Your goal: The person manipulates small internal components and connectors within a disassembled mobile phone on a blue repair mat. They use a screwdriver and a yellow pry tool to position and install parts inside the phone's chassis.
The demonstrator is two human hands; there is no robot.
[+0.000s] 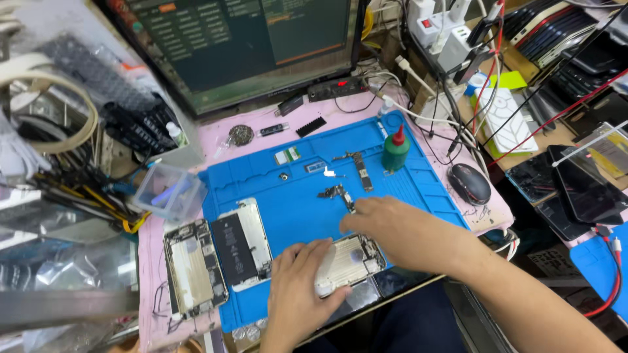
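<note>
A blue work mat (294, 209) lies on a pink-covered bench. My left hand (297, 291) rests flat on an opened silver phone housing (353, 261) at the mat's near edge, fingers over its left half. My right hand (405, 232) lies over the housing's right end, fingertips pointing left near a small metal flex part (337, 193). Whether the right fingers pinch anything is hidden. Left of the hands lie an opened phone with a black battery (241, 243) and another bare phone frame (193, 268).
A long circuit board (361, 170), a green bottle with red cap (396, 149) and small parts lie farther back on the mat. A monitor (242, 46) stands behind. A clear plastic box (170, 191) and tool clutter fill the left. A black mouse (469, 183), cables and stacked phones crowd the right.
</note>
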